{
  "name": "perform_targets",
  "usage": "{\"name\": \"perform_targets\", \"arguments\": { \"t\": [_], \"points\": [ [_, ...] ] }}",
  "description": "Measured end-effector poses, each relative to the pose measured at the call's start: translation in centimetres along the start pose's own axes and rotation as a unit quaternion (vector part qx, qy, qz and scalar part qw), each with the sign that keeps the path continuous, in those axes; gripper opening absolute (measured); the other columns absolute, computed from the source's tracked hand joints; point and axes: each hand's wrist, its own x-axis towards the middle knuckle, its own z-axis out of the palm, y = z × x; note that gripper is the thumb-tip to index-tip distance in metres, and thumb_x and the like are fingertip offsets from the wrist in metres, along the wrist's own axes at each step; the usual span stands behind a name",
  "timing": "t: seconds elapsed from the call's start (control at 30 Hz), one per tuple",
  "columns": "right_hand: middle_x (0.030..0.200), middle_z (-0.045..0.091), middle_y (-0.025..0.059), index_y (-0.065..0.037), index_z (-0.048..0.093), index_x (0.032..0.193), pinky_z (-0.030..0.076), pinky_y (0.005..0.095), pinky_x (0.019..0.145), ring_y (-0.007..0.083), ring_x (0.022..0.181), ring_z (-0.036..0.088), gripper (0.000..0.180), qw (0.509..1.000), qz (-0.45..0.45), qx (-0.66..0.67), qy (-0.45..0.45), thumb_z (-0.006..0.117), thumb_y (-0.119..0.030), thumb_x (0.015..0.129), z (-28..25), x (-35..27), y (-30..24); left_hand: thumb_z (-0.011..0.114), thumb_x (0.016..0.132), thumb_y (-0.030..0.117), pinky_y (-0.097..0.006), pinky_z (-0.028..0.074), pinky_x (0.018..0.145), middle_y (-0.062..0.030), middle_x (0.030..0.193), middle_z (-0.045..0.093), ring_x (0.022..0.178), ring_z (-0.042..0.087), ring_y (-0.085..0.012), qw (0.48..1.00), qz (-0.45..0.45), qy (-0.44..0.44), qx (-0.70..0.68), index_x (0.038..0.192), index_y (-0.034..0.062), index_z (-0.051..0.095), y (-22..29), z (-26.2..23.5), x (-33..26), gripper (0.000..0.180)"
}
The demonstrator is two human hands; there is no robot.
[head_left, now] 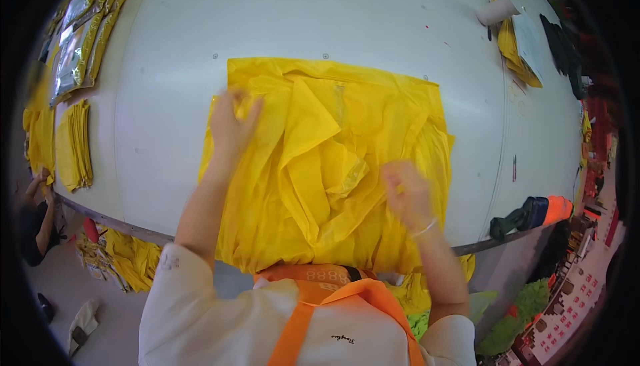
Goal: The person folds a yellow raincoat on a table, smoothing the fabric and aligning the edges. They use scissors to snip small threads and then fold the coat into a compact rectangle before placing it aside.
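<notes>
A thin, shiny yellow garment [310, 119], like a raincoat, lies spread and creased in front of me. Its near part hangs over the table edge against my body. My left hand [233, 123] is over the garment's upper left part, thumb and fingers apart, with the fingertips a little blurred. Above the right half of the cloth is my right hand [407, 193], its fingers curled and smeared by motion; whether they pinch any cloth cannot be made out. A loose folded flap rises in the middle between my hands.
Clear packets of yellow goods [83, 39] are piled at the far left, near a folded yellow stack [75, 146]. Another person's hands [45, 183] work at the left edge. A white roll [497, 11], a pen [514, 168] and a dark-and-orange bundle [537, 213] lie right.
</notes>
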Motion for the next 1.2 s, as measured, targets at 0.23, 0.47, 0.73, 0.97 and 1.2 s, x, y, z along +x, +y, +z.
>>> {"name": "perform_targets", "arguments": {
  "t": [0.23,0.47,0.73,0.97,1.2],
  "points": [
    [0.101,0.061,0.0155,0.003,0.059,0.103,0.050,0.0281,0.073,0.0231,0.083,0.063,0.019,0.987,0.066,0.145,-0.006,0.058,-0.003,0.085,6.4,-1.5,-4.1,0.065,0.078,0.048,-0.030,0.047,0.049,-0.0117,0.067,0.065,0.052,0.060,-0.0210,0.864,-0.227,-0.446,-0.048,0.081,0.0011,0.065,4.6,-3.2,-16.2,0.047],
    [0.111,0.060,0.0148,-0.003,0.061,0.103,0.050,0.0353,0.076,0.0263,0.088,0.062,0.025,0.927,0.101,0.030,-0.360,0.055,-0.021,0.087,6.6,1.2,-4.1,0.059,0.089,0.027,-0.023,0.043,0.046,-0.0039,0.070,0.061,0.052,0.056,-0.0113,0.792,-0.346,-0.279,-0.418,0.092,0.0021,0.060,12.6,-5.2,-15.3,0.025],
    [0.114,0.061,0.0144,-0.005,0.062,0.109,0.048,0.0347,0.081,0.0265,0.094,0.061,0.034,0.794,-0.096,-0.026,-0.599,0.054,-0.028,0.085,11.0,2.1,0.0,0.060,0.088,0.029,-0.024,0.046,0.051,-0.0076,0.075,0.063,0.057,0.059,-0.0132,0.830,-0.277,-0.208,-0.438,0.089,-0.0001,0.058,16.1,-5.9,-12.4,0.029],
    [0.108,0.062,0.0097,-0.008,0.064,0.102,0.040,0.0356,0.094,0.0274,0.103,0.054,0.023,0.985,0.003,0.129,-0.112,0.057,-0.013,0.081,-4.1,-3.5,1.3,0.069,0.077,0.030,-0.035,0.050,0.074,-0.0135,0.091,0.066,0.088,0.063,-0.0252,0.965,-0.168,-0.178,0.097,0.098,0.0005,0.063,10.3,-11.2,-9.0,0.037],
    [0.104,0.062,0.0049,-0.008,0.062,0.092,0.044,0.0353,0.082,0.0265,0.094,0.055,0.018,0.991,-0.094,-0.080,-0.045,0.062,-0.005,0.074,-3.3,-6.9,5.4,0.066,0.069,0.011,-0.039,0.040,0.095,-0.0080,0.127,0.051,0.111,0.051,-0.0287,0.888,0.255,-0.374,0.082,0.109,0.0108,0.063,9.1,-7.9,-4.3,0.040]
  ]
}}
